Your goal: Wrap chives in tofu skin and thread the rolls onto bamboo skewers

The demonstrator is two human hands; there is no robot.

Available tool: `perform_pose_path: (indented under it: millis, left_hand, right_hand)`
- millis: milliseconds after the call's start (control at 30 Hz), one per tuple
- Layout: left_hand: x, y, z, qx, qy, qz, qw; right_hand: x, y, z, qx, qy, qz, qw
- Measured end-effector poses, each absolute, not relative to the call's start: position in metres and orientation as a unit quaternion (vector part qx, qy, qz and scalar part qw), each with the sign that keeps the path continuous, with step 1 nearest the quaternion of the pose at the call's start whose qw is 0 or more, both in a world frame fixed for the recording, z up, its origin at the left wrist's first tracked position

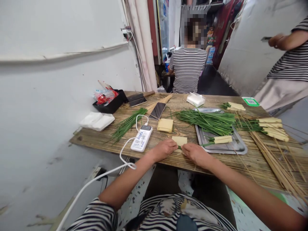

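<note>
A pale yellow tofu sheet (180,140) lies flat on the wooden table before me. Along its near edge runs a small bunch of green chives (179,147), mostly covered by my fingers. My left hand (166,149) pinches the bunch at its left end, fingers closed. At the other end, my right hand (196,154) is closed on it too. Beyond my left hand sits a stack of tofu sheets (165,125). A metal tray (240,148), right of my right hand, carries a pile of long chives (209,121) and finished tofu rolls (223,139).
Bamboo skewers (271,157) lie along the right, near skewered rolls (274,128). Left stand a white power bank (141,138) with a cable, a phone (157,110), more chives (130,123), napkins (97,121) and a black box (110,104). Two people are beyond the table (96,138).
</note>
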State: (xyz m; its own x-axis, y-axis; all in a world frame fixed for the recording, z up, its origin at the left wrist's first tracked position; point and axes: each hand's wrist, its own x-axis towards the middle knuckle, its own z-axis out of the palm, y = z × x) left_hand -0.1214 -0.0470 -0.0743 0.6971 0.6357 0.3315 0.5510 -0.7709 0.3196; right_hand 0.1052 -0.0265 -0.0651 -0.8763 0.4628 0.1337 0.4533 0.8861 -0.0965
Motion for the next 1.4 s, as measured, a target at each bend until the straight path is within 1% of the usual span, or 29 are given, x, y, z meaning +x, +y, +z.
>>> perform_pose_path:
  millis: [100, 233, 367, 567, 767, 933, 1067, 1200, 1400]
  left_hand:
    - [-0.122, -0.051, -0.068, 0.915, 0.319, 0.221, 0.109]
    - [-0.122, -0.053, -0.064, 0.913, 0.321, 0.223, 0.116]
    - [-0.121, -0.050, -0.071, 0.901, 0.344, 0.232, 0.129]
    - [-0.121, -0.047, -0.081, 0.865, 0.357, 0.309, 0.169]
    - [-0.120, -0.048, -0.081, 0.852, 0.376, 0.318, 0.179]
    - [-0.117, -0.055, -0.081, 0.836, 0.390, 0.342, 0.179]
    - [-0.116, -0.057, -0.081, 0.817, 0.391, 0.384, 0.176]
    - [-0.117, -0.057, -0.080, 0.817, 0.372, 0.413, 0.155]
    - [-0.119, -0.059, -0.079, 0.849, 0.349, 0.380, 0.113]
  right_hand:
    - [0.104, -0.026, -0.066, -0.238, -0.969, 0.015, 0.063]
    - [0.101, -0.028, -0.070, -0.213, -0.975, -0.037, 0.047]
    - [0.102, -0.027, -0.068, -0.222, -0.972, -0.040, 0.065]
    - [0.106, -0.026, -0.063, -0.237, -0.967, -0.032, 0.088]
    - [0.106, -0.029, -0.064, -0.250, -0.959, 0.021, 0.133]
    - [0.108, -0.026, -0.069, -0.274, -0.930, 0.145, 0.196]
    - [0.109, -0.019, -0.073, -0.267, -0.905, 0.213, 0.252]
    - [0.110, -0.012, -0.071, -0.286, -0.887, 0.268, 0.246]
    - [0.106, -0.004, -0.066, -0.328, -0.856, 0.336, 0.217]
